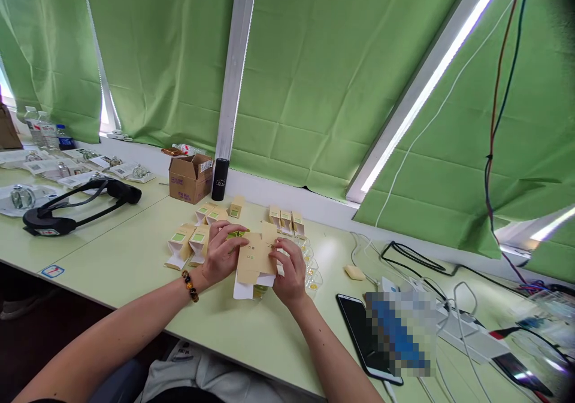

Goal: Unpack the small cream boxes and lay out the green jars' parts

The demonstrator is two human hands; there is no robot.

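Between my two hands a small beige cardboard box (254,258) is held up over the table, with its flaps standing out and white inner card showing below. My left hand (222,252) pinches its left edge, fingers bent over the top. On the opposite edge, my right hand (290,268) grips with thumb and fingers. Something green shows near my left fingertips, too small to name. Open beige boxes with green labels (178,239) stand to the left of my left hand. Clear plastic pieces with yellow spots (313,277) lie in a row right of my right hand.
Several more beige boxes (286,220) stand behind my hands. At the back are a brown carton (191,178) and a black cylinder (220,179). A black headset (81,205) lies left. To the right lie a phone (359,331), cables and a white power strip (471,334).
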